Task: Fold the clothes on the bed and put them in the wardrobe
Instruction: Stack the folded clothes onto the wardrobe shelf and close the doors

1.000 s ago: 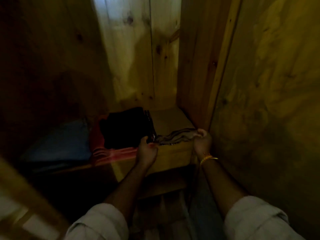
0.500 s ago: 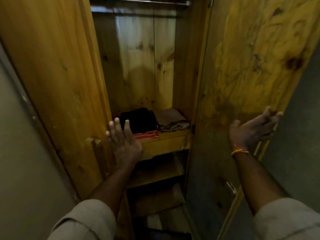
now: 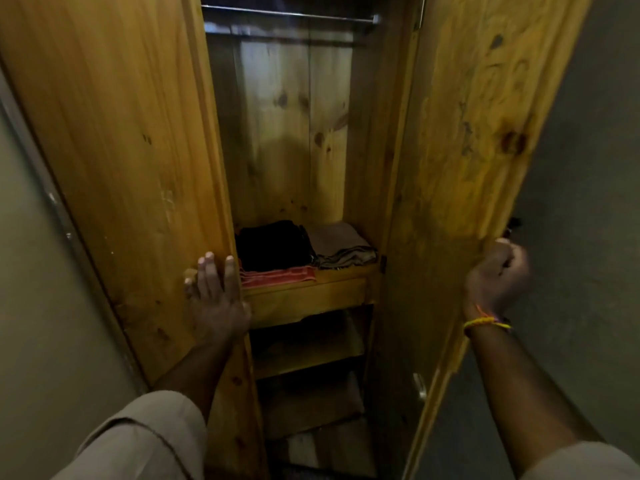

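Observation:
A pine wardrobe stands in front of me, its doors partly open. On its upper shelf (image 3: 304,292) lie folded clothes: a black garment (image 3: 273,244) on top of a red one (image 3: 280,277), and a grey-brown garment (image 3: 341,245) to their right. My left hand (image 3: 216,299) lies flat on the left door (image 3: 121,150), fingers spread near its inner edge. My right hand (image 3: 497,275) is curled around the outer edge of the right door (image 3: 464,133); a yellow thread band circles that wrist.
A metal hanging rail (image 3: 291,15) runs across the top of the wardrobe. Two lower shelves (image 3: 308,355) sit below the clothes in shadow. Grey walls flank the wardrobe on both sides. A metal latch (image 3: 419,386) shows low on the right door.
Both hands left the grey-brown garment on the shelf and drew back. The left hand now rests on the left door, and the right hand has closed on the right door's edge.

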